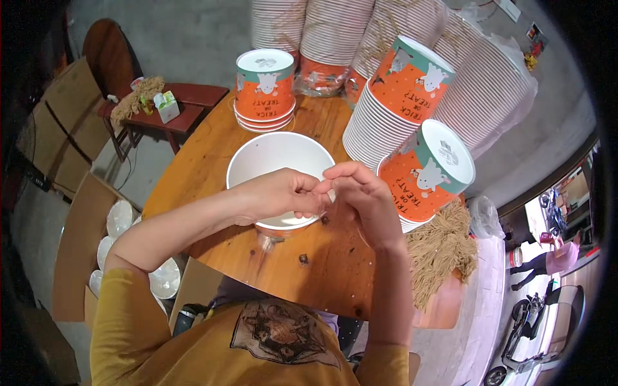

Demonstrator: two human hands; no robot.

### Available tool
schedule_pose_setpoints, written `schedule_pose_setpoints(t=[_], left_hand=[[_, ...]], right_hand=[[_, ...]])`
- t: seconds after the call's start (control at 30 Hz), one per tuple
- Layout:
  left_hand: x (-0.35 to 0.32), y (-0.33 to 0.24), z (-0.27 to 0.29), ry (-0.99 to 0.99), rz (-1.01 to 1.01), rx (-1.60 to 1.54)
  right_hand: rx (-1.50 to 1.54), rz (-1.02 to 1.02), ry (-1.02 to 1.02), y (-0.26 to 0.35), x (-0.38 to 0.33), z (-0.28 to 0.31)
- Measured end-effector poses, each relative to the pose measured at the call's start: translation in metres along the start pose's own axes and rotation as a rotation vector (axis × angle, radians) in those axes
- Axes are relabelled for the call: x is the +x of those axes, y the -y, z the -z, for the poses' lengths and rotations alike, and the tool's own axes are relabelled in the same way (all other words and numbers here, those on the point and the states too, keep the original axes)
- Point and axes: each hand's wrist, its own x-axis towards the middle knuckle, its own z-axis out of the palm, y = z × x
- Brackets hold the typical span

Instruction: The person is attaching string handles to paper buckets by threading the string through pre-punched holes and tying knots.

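Observation:
A round paper bucket (250, 162), white inside, stands upright on the wooden table (193, 167) in front of me. My left hand (283, 193) reaches across its near side, with fingers curled closed by the right rim. Beside it my right hand (372, 202) has its thumb and fingers bent into a pinch. The two sets of fingertips meet at the bucket's right edge. Whatever they grip there is too small and covered to make out. Only a strip of the bucket's orange outer wall shows below the left hand.
Upside-down orange and green bucket stacks stand behind (265, 93) and to the right (428, 180). Taller bagged stacks (335, 29) rise at the back. Tan cords (444, 248) lie at the right edge. A cardboard box (80, 238) with white-looking bowls is lower left; a red bench (193, 96) stands beyond.

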Motion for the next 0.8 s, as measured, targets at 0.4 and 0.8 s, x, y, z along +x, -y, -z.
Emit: schedule_pose_setpoints(t=[0.4,0.8], left_hand=[[0.004,0.004,0.000,0.010,0.010,-0.041],[0.005,-0.006,-0.005,-0.011,0.221,-0.293]], right_hand=[[-0.359,0.271,-0.486,-0.045,-0.035,-0.020],[-0.536,0.379,-0.583,-0.050,-0.036,-0.057]])
